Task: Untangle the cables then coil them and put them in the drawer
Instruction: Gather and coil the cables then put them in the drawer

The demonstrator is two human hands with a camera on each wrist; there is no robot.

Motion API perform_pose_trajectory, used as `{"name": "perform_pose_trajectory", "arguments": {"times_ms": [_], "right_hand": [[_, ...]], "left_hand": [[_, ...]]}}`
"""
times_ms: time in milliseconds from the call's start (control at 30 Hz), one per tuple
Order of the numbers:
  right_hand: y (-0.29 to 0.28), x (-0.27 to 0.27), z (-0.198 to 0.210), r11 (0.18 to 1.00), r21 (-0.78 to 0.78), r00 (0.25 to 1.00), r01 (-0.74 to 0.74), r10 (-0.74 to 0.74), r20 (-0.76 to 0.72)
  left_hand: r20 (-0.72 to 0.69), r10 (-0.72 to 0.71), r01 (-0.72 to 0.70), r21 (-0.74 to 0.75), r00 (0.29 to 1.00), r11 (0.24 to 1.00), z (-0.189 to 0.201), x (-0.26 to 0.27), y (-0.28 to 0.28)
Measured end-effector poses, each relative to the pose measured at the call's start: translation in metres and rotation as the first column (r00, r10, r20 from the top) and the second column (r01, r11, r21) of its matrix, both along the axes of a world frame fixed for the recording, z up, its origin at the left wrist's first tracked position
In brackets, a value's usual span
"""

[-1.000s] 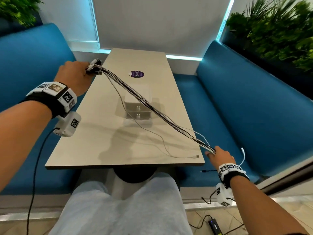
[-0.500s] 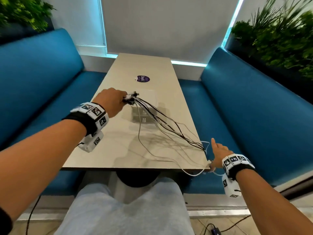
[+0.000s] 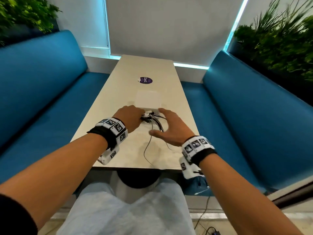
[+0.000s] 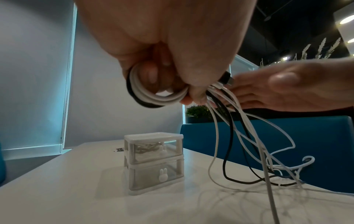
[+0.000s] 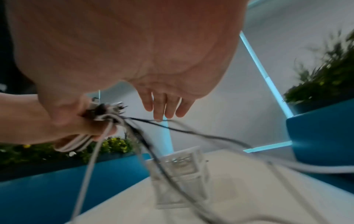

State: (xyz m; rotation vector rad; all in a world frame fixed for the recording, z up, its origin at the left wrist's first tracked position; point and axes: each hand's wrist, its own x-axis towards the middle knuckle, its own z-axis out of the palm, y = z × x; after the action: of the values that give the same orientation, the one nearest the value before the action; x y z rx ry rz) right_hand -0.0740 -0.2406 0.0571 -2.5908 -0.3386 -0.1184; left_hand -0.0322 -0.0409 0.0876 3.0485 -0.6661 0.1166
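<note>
- Several cables (image 4: 226, 136), white and black, hang from the left hand (image 3: 131, 118) at the middle of the head view, held above the table (image 3: 122, 92); their loose ends trail over the tabletop toward the lower right of the left-wrist view.
- Left fingers (image 4: 148, 74) curl tight around a first small coil (image 4: 153, 97) of white and black loops, with the plug ends bunched at the fist.
- Right hand (image 3: 171, 128) hovers just right of the bundle, fingers spread and straight, gripping nothing.
- Thin round cords like these will likely be light, limp and a little springy, so loops may slip or pop open; best taken close beside the held coil, not at the far tails.
- Stiff plug tips are the only rigid parts and could snag on other strands.
- Small drawer unit (image 4: 153, 162), two stacked clear plastic drawers in a white frame with rabbit-shaped knobs, stands on the smooth pale tabletop just beyond the hands; both drawers look closed.
</note>
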Motion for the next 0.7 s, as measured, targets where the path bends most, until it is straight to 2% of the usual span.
{"name": "perform_pose_trajectory", "arguments": {"times_ms": [133,200,300,400,500,567,633,700], "right_hand": [[0.045,0.017,-0.013,0.999,0.043,0.998,-0.005,0.008,-0.06],[0.049,0.019,-0.022,1.0,-0.01,0.992,0.011,-0.012,-0.126],[0.046,0.015,-0.042,0.993,-0.088,0.97,-0.074,0.051,-0.237],[0.038,0.008,-0.06,0.988,-0.104,0.965,-0.115,0.086,-0.249],[0.031,0.002,-0.065,0.989,-0.059,0.958,-0.135,0.115,-0.263],[0.028,-0.002,-0.062,0.99,-0.052,0.967,-0.133,0.118,-0.224],[0.027,-0.006,-0.054,0.985,-0.092,0.981,-0.143,0.129,-0.143],[0.028,-0.008,-0.046,0.973,-0.155,0.984,-0.17,0.158,-0.084]], "left_hand": [[-0.104,-0.022,0.016,-0.066,0.994,0.998,-0.014,-0.006,0.011],[-0.213,-0.059,0.021,-0.174,0.975,0.984,-0.023,-0.008,0.024],[-0.306,-0.123,-0.005,-0.386,0.944,0.923,-0.033,-0.012,0.041],[-0.34,-0.166,-0.09,-0.624,0.926,0.777,-0.039,-0.008,0.046],[-0.398,-0.202,-0.244,-0.816,0.895,0.525,-0.042,0.001,0.048],[-0.447,-0.188,-0.357,-0.856,0.875,0.375,-0.044,0.009,0.048],[-0.453,-0.111,-0.397,-0.856,0.884,0.332,-0.043,0.019,0.048],[-0.446,-0.017,-0.414,-0.845,0.895,0.34,-0.043,0.03,0.05]]}}
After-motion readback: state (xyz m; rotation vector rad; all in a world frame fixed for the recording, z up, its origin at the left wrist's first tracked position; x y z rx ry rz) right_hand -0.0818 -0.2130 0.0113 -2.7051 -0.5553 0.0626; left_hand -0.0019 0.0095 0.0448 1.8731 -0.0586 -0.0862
